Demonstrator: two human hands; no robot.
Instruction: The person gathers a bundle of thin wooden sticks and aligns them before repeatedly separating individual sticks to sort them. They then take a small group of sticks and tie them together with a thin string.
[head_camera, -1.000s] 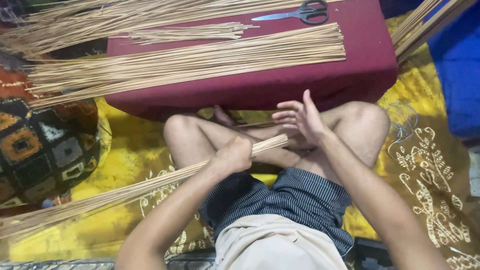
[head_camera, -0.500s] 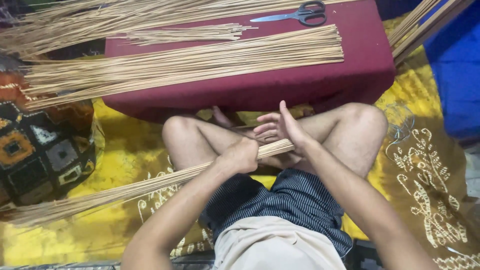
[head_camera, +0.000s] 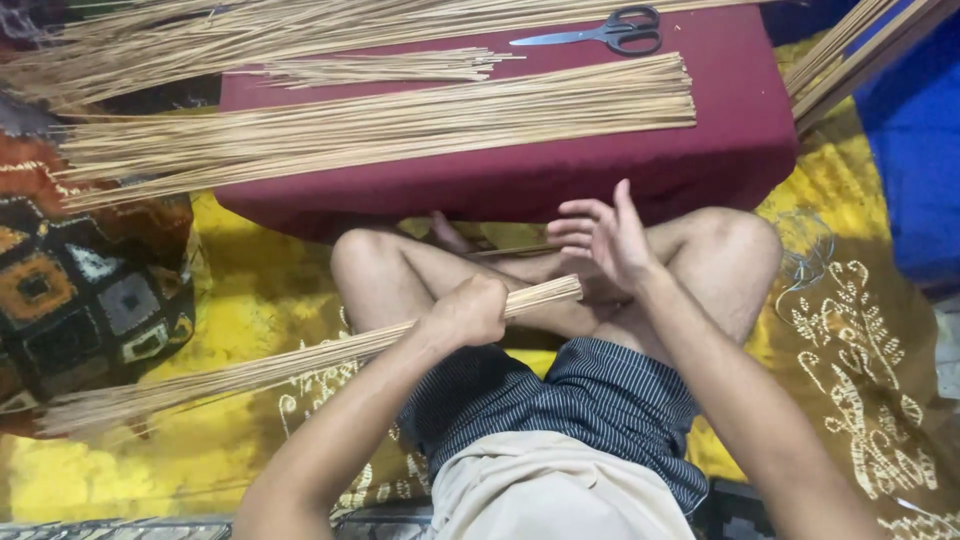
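Right now the left hand (head_camera: 470, 310) is closed in a fist around a bundle of thin sticks (head_camera: 300, 362) near its squared-off end. That end pokes out just past the knuckles toward the right hand (head_camera: 605, 238), while the long remainder runs down and to the left over the yellow cloth (head_camera: 250, 300) on the floor, fanning out loosely at its far tip. The right hand grips nothing — its fingers are spread and slightly curled, palm turned toward the bundle's cut end, hovering just beyond and above it without touching. Both hands sit over the person's crossed bare legs, above the striped shorts (head_camera: 590, 410).

Farther ahead stands a low desk (head_camera: 740, 130) covered in dark red cloth. On it lies a wide, flat row of sticks (head_camera: 400, 125), ends lined up on the right and overhanging the desk's left edge. Behind that row rests a smaller bunch (head_camera: 390, 66), and near the back edge a pair of scissors (head_camera: 600, 32) with black handles — well apart from both hands. A patterned cushion (head_camera: 90, 290) sits at the left, beside the yellow cloth.
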